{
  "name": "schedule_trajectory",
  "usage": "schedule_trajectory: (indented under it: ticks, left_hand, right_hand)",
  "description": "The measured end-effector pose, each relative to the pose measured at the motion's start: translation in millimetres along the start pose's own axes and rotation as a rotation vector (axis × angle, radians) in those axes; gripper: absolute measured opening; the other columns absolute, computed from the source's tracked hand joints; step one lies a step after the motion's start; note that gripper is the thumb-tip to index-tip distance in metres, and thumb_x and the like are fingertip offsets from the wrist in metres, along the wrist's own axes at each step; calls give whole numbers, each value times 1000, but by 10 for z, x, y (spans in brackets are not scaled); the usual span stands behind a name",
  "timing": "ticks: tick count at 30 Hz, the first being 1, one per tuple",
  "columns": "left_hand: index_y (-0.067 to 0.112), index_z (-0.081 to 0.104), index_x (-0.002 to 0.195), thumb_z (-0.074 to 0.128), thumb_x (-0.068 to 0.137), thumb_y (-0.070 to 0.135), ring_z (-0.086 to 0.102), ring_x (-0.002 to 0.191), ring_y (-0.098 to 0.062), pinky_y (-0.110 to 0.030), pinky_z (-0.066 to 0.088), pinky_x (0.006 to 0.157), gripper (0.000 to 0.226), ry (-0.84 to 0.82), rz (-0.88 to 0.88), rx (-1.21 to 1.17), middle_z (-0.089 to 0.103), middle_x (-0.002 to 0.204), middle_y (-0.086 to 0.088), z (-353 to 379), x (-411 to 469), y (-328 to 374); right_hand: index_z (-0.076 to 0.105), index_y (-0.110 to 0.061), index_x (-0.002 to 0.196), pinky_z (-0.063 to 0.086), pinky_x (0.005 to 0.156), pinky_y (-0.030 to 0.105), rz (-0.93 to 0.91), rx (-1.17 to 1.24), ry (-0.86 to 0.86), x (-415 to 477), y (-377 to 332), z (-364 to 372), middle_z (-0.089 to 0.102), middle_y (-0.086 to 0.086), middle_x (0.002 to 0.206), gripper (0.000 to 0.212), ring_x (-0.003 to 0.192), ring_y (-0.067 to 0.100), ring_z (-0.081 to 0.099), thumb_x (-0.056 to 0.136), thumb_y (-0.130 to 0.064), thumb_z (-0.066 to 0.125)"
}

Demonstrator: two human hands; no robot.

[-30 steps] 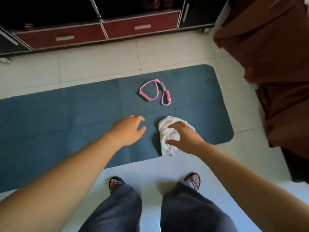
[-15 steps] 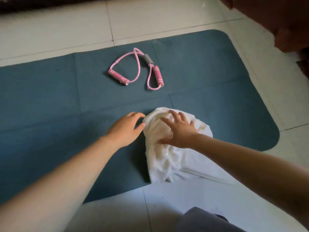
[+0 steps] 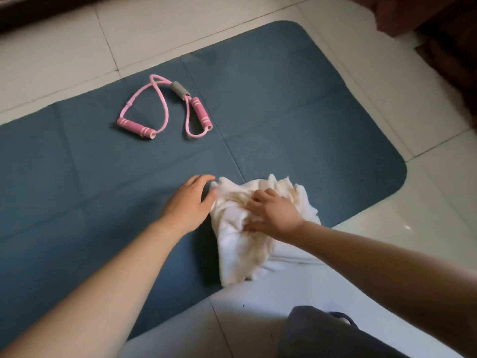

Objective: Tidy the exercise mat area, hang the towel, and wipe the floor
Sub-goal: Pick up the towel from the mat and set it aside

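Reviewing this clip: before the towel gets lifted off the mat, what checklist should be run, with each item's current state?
1. Right hand grip on the white towel: ok, fingers curl into the bunched cloth.
2. Left hand helping: not ok, it lies open at the towel's left edge, gripping nothing.
3. Towel fully gathered: not ok, its near end trails off the mat onto the floor tiles.
4. Pink resistance band apart from the towel: ok, it lies farther up the mat.
5. Hanging spot located: cannot tell, no hook or rail in view.
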State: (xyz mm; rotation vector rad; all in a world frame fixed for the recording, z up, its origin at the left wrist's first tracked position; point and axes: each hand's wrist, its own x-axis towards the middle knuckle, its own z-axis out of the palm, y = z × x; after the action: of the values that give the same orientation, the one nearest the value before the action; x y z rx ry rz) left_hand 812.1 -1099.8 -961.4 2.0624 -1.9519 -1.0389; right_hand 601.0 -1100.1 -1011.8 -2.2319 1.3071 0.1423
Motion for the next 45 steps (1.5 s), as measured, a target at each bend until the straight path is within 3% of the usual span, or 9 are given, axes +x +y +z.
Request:
schedule_trajectory:
  ticks: [7,14,18,21,27,31,37,41,45]
  left_hand:
    - [18,44,133,45,95,30,50,113,-27,-32,34,98,40,-63,185,35,43,139,0,251,312,680]
    - [18,44,133,46,95,32,52,108,-27,-33,37,96,41,-183,338,65,42,141,0,649,395,1195]
    - [22,42,134,45,95,34,53,106,-28,-35,39,97,42,-244,362,130,41,142,2,739,346,1187]
    - [21,41,136,44,95,34,47,118,-28,-36,36,102,43,-245,347,185,40,142,1,691,351,1086]
    - [21,41,135,44,95,34,43,124,-26,-35,35,100,43,-218,289,217,41,141,0,560,382,935]
    - [21,42,134,45,94,35,48,116,-27,-36,37,100,43,-220,285,208,42,140,0,525,382,864]
    - [19,44,134,46,94,33,46,119,-28,-35,34,101,42,-206,305,197,42,140,-2,540,401,846]
    - [19,44,133,46,94,33,41,126,-26,-35,33,104,42,-218,313,200,42,140,-1,574,396,855]
    - [20,43,134,45,94,34,41,126,-26,-36,35,104,42,-218,300,207,41,140,0,547,375,798]
  right_hand:
    - [61,-18,104,42,81,38,398,134,279,-723,771,-529,52,7,106,42,101,29,44,79,-51,64]
    - [46,-34,129,41,96,44,781,171,341,-1430,1330,-645,35,2,143,56,126,29,35,80,-58,58]
    - [14,-47,143,22,109,62,631,111,182,-1390,1259,-501,-1,-8,157,84,144,28,3,75,-63,60]
    - [7,-51,142,9,110,65,474,48,52,-1199,1222,-463,-10,-15,156,91,144,26,-10,72,-63,64]
    - [50,-36,126,44,93,44,416,-45,86,-1067,1289,-367,38,-6,136,60,125,27,33,72,-53,68]
    - [64,-20,107,42,88,38,513,81,209,-1290,1405,-318,51,5,118,36,107,31,46,77,-40,69]
    - [56,-23,123,39,91,40,808,90,344,-1590,1591,-472,43,8,134,51,116,35,40,76,-39,71]
    - [44,-35,133,31,106,52,566,-42,275,-1406,1400,-465,28,0,149,64,137,27,23,76,-52,67]
    - [49,-36,130,24,109,52,456,-99,69,-1297,1384,-339,29,-4,149,50,139,20,20,84,-54,56]
